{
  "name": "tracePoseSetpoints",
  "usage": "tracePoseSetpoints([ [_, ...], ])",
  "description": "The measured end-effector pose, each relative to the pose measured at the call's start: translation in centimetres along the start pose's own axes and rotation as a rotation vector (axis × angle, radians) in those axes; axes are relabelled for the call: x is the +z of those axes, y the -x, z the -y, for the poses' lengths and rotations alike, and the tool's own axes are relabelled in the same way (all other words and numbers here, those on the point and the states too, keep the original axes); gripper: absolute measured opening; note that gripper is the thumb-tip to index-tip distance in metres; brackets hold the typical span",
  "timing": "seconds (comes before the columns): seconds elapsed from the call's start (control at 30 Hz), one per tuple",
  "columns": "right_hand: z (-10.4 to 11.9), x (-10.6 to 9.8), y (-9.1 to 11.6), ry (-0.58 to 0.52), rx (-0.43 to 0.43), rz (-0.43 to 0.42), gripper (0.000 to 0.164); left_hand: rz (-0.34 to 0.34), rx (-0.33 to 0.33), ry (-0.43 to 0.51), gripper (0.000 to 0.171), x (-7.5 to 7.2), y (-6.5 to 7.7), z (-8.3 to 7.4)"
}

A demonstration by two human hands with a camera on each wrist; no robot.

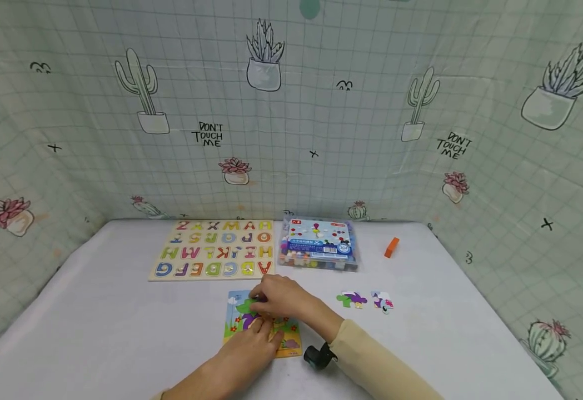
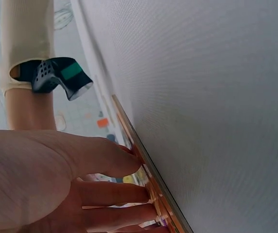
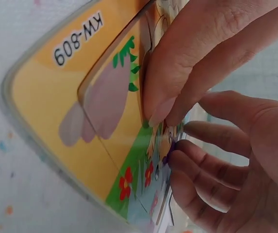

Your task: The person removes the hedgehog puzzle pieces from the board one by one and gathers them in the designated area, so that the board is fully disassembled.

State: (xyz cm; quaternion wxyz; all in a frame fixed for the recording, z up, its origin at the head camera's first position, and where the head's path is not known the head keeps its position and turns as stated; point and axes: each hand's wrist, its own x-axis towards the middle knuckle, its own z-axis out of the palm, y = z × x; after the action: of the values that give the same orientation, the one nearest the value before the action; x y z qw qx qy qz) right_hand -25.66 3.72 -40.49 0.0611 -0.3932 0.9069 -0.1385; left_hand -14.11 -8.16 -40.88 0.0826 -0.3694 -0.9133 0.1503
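Note:
A colourful jigsaw puzzle board [image 1: 291,351] lies near the middle of the table, showing a green and purple figure, flowers and yellow ground. My left hand [image 1: 251,347] presses its lower part with nearly straight fingers; the left wrist view has the thumb and fingertips against the board's edge [image 2: 151,165]. Over the board's upper right, my right hand [image 1: 282,295] bends its fingers and appears to pinch a puzzle piece, mostly hidden by the fingertips. A purple patch shows by those fingers in the right wrist view. Two loose puzzle pieces [image 1: 352,300] lie right of the board.
Behind the board, a wooden alphabet board [image 1: 211,249] lies beside a clear plastic box [image 1: 318,244] of coloured parts with a blue label. An orange block [image 1: 392,247] sits at the back right. Printed cloth [image 1: 291,111] surrounds the white table [image 1: 96,322].

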Motion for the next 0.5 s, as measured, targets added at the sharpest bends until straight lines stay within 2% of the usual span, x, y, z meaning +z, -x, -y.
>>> tracePoseSetpoints([
  [0.2,0.20,0.32,-0.57,-0.021,0.049,-0.002,0.030,-0.016,0.002,-0.030,0.033,0.15,0.06,-0.01],
  [0.37,0.43,0.32,-0.77,-0.022,0.076,-0.008,0.029,-0.062,0.007,-0.059,0.030,0.34,0.14,-0.04],
  [0.5,0.76,0.27,-0.78,-0.007,0.078,-0.012,0.029,-0.057,0.006,-0.059,0.031,0.39,0.18,-0.02],
])
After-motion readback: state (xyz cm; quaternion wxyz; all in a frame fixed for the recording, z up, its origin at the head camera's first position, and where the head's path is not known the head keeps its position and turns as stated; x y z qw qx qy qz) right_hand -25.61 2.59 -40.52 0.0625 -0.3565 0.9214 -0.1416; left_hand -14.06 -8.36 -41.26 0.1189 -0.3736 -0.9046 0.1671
